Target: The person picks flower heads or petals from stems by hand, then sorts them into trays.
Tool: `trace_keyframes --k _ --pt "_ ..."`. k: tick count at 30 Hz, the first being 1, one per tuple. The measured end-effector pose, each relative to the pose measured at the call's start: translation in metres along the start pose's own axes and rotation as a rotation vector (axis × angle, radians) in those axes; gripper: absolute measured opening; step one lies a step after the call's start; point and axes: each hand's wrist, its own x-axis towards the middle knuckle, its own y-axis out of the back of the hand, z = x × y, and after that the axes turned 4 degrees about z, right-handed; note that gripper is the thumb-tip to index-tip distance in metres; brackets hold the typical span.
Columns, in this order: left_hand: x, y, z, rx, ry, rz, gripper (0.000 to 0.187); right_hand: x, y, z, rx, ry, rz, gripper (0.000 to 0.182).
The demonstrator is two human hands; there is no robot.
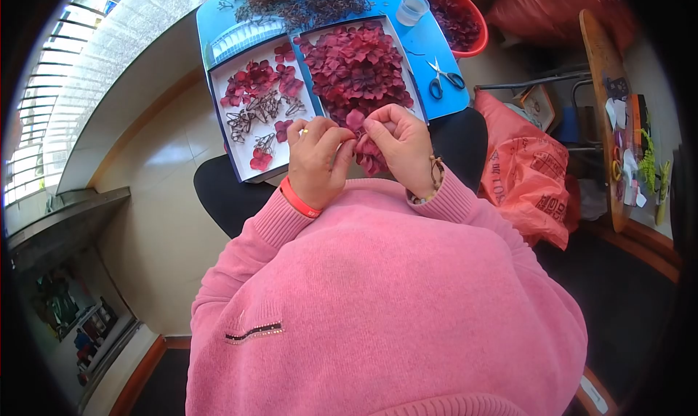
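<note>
Pink sweater (385, 271) fills the lower frame, while at upper centre the right hand (400, 141) pinches a crimson flower (355, 119) and the left hand (314, 163) is bent beside it, grip unclear, so an uneven tug could tear the thin flower.

Box (245, 154) rests on table (449, 109), petals (356, 60) in both halves. Stem pile (302, 0) lies behind box; scissors (440, 72) lie right of box; cup (412, 9) stands behind scissors, basin (482, 35) farther right.
</note>
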Motion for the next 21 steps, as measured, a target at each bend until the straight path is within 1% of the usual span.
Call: trace_keyframes --k 2,5,6,9,12,13,15,16,18,21 --pt "-0.005 -0.005 -0.005 -0.184 0.165 -0.075 0.01 0.001 0.0 0.001 0.021 -0.005 -0.001 0.009" --pt "-0.006 -0.008 -0.003 -0.534 0.427 -0.124 0.008 0.004 0.002 0.005 0.069 -0.015 0.016 0.008" --pt "-0.007 -0.008 -0.004 -0.568 0.478 -0.141 0.01 0.004 0.003 0.006 0.08 -0.024 0.023 0.008" --pt "-0.005 -0.008 -0.006 -0.126 0.158 -0.142 0.013 0.007 0.004 0.01 0.082 -0.062 0.03 0.006" --pt "0.001 -0.009 -0.005 0.217 -0.165 -0.092 0.01 0.008 0.007 0.015 0.038 -0.1 0.024 0.006" --pt "0.001 -0.009 -0.005 0.163 -0.143 -0.098 0.01 0.008 0.007 0.016 0.019 -0.111 0.021 0.006" --pt "0.0 -0.011 -0.006 0.051 -0.094 -0.112 0.009 0.009 0.007 0.018 0.096 -0.153 0.026 0.006" --pt "-0.002 -0.012 -0.008 -0.048 0.005 -0.127 0.009 0.009 0.007 0.019 0.135 -0.177 0.028 0.006" --pt "-0.007 -0.013 -0.013 -0.241 0.209 -0.151 0.008 0.01 0.008 0.021 0.208 -0.161 0.015 0.007" --pt "-0.007 -0.014 -0.011 -0.363 0.292 -0.139 0.006 0.01 0.008 0.024 0.301 -0.164 -0.007 0.008"
